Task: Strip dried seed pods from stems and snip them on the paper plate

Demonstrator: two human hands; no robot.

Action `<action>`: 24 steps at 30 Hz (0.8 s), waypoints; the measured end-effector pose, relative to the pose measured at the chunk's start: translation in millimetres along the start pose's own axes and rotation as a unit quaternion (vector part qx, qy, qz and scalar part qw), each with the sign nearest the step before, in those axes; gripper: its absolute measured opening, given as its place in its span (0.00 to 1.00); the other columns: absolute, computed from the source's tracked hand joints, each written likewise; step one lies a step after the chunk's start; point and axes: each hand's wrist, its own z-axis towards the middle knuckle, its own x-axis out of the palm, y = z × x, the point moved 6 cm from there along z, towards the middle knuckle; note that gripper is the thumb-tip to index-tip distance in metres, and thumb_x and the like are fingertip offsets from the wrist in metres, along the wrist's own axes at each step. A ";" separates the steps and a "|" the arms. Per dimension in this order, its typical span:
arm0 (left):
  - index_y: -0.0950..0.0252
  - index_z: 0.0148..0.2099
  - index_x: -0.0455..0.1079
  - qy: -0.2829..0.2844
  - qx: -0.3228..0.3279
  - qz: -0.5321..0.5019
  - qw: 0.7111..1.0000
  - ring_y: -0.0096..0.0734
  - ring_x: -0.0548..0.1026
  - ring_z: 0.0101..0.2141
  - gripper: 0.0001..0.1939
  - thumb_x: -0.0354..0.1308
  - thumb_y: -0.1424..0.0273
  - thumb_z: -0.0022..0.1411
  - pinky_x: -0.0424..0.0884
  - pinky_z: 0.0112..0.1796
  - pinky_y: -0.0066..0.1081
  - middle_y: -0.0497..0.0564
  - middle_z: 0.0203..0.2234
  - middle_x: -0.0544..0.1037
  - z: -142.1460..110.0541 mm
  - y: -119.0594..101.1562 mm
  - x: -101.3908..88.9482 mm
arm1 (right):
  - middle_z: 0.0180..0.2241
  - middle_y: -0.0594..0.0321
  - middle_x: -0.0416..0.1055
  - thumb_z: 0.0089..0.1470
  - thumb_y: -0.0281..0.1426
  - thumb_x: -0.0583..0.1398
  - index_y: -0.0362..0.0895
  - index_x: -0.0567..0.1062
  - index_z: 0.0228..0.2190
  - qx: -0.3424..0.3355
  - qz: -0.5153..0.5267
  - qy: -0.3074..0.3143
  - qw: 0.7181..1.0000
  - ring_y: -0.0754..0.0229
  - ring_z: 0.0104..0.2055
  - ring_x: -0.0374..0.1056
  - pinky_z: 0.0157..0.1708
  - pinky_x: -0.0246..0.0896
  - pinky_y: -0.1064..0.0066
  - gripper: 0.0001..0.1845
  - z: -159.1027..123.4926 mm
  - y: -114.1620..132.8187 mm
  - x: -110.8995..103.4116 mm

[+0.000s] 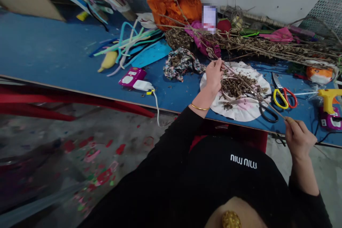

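Observation:
A long, thin dried plant stem runs slantwise across the front of the table between my hands. My left hand pinches its upper part, while my right hand is closed round the lower end, past the table edge. Under the stem lies a round white cloth bearing a heap of brown dried plant bits. Black-handled scissors rest partly on the cloth's right side. Beside them lie scissors with yellow and red handles.
Dried branches spread along the back, near orange crumpled wrapping. A yellow glue gun lies at the right. Left of the cloth are a patterned cloth, a purple power socket with a white cord, and coloured sticks.

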 end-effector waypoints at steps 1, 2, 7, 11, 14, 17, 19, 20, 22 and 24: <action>0.61 0.37 0.68 0.001 -0.009 -0.025 1.000 0.17 0.54 0.18 0.23 0.66 0.47 0.69 0.51 0.20 0.27 0.42 0.24 0.66 -0.7 2.1 1.1 | 0.34 0.60 0.83 0.69 0.36 0.62 0.46 0.86 0.43 0.009 0.031 0.011 0.999 0.62 0.32 0.77 0.28 0.61 0.71 0.12 1.0 0.7 1.2; 0.61 0.38 0.69 0.009 -0.019 -0.052 0.998 0.17 0.54 0.18 0.22 0.66 0.48 0.69 0.51 0.20 0.26 0.42 0.25 0.67 -1.1 4.5 2.4 | 0.34 0.60 0.82 0.69 0.36 0.62 0.46 0.86 0.43 0.020 0.063 0.024 0.998 0.62 0.33 0.77 0.30 0.63 0.72 0.12 1.7 0.7 2.6; 0.62 0.41 0.71 0.022 -0.063 -0.147 0.987 0.18 0.63 0.21 0.13 0.60 0.59 0.76 0.53 0.18 0.23 0.46 0.29 0.73 6.1 13.6 -4.1 | 0.36 0.60 0.83 0.69 0.36 0.63 0.45 0.86 0.43 0.035 0.074 0.017 0.997 0.62 0.35 0.78 0.33 0.67 0.73 0.11 1.8 -5.8 2.3; 0.62 0.43 0.71 -0.068 -0.071 -0.147 0.984 0.23 0.67 0.24 0.18 0.53 0.53 0.79 0.55 0.21 0.25 0.49 0.30 0.72 22.0 8.6 -25.6 | 0.35 0.60 0.83 0.66 0.33 0.66 0.45 0.86 0.45 -0.036 -0.034 -0.033 0.998 0.64 0.32 0.77 0.29 0.61 0.74 0.10 -1.1 -7.8 -4.8; 0.62 0.45 0.71 -0.087 -0.070 -0.121 0.986 0.28 0.72 0.28 0.26 0.56 0.42 0.73 0.54 0.24 0.25 0.50 0.31 0.67 31.9 2.2 -32.1 | 0.34 0.60 0.83 0.64 0.33 0.67 0.45 0.87 0.44 -0.087 -0.088 -0.064 0.990 0.65 0.30 0.73 0.29 0.57 0.73 0.09 -4.8 -7.5 -8.6; 0.62 0.40 0.68 -0.072 -0.047 -0.082 0.993 0.26 0.70 0.25 0.23 0.64 0.46 0.70 0.51 0.26 0.24 0.47 0.28 0.62 36.9 -0.8 -29.7 | 0.32 0.59 0.82 0.64 0.34 0.68 0.45 0.87 0.43 -0.106 -0.110 -0.072 0.986 0.65 0.29 0.70 0.29 0.54 0.72 0.09 -9.3 -9.4 -8.6; 0.63 0.36 0.64 -0.069 -0.031 -0.069 0.995 0.21 0.64 0.21 0.22 0.67 0.53 0.70 0.47 0.25 0.24 0.45 0.26 0.59 38.5 0.7 -27.0 | 0.31 0.58 0.81 0.64 0.35 0.67 0.45 0.87 0.43 -0.088 -0.108 -0.053 0.989 0.65 0.28 0.68 0.29 0.53 0.71 0.09 -11.5 -13.4 -5.9; 0.62 0.35 0.63 -0.069 -0.024 -0.072 0.995 0.19 0.61 0.20 0.22 0.68 0.55 0.70 0.45 0.24 0.24 0.44 0.25 0.59 39.4 1.8 -25.7 | 0.31 0.58 0.80 0.64 0.36 0.67 0.45 0.87 0.42 -0.081 -0.103 -0.046 0.990 0.65 0.28 0.68 0.30 0.52 0.71 0.09 -12.4 -14.8 -5.0; 0.62 0.34 0.62 -0.078 -0.014 -0.092 0.993 0.17 0.58 0.18 0.22 0.68 0.56 0.70 0.44 0.22 0.26 0.42 0.23 0.58 41.2 3.9 -24.0 | 0.31 0.58 0.80 0.63 0.35 0.68 0.45 0.87 0.41 -0.089 -0.096 -0.048 0.990 0.66 0.28 0.67 0.30 0.52 0.72 0.08 -13.7 -13.6 -5.0; 0.60 0.35 0.62 -0.078 -0.028 -0.127 0.988 0.17 0.54 0.17 0.20 0.67 0.56 0.71 0.44 0.20 0.26 0.40 0.21 0.56 43.1 6.3 -20.7 | 0.31 0.59 0.81 0.62 0.33 0.69 0.45 0.87 0.42 -0.117 -0.098 -0.072 0.986 0.66 0.28 0.68 0.30 0.52 0.72 0.07 -13.8 -7.9 -8.0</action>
